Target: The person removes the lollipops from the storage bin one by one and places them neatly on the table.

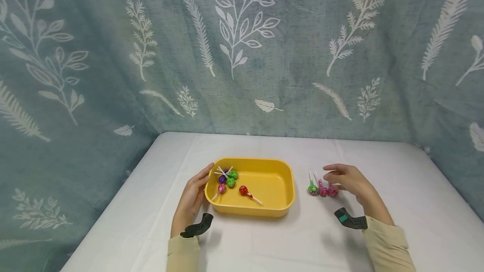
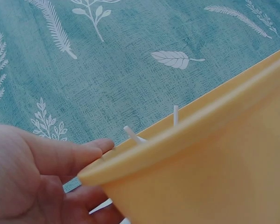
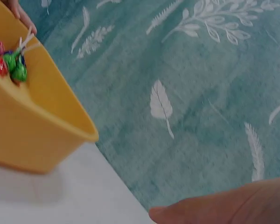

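My left hand (image 1: 192, 194) rests along the left end of a yellow tray (image 1: 286, 188), fingers fairly straight against its outer wall and rim. Inside at the left lie several wrapped lollipops: purple lollipops (image 1: 222, 178), green lollipops (image 1: 231, 182), a pink lollipop (image 1: 221, 188) and a red lollipop (image 1: 243, 190) nearer the middle. Right of the tray, my right hand (image 1: 349, 181) hovers with loosely bent fingers over a short row on the cloth: a green lollipop (image 1: 312, 189) and two pinkish lollipops (image 1: 323, 191). The rightmost one's stick is hidden behind the fingers.
A white cloth (image 1: 261, 244) covers the table. Behind and at the sides hangs a green-blue curtain (image 1: 287, 70) with white leaf prints. A black strap-like camera mount (image 1: 353, 220) sits on my right wrist, another (image 1: 198, 226) on my left.
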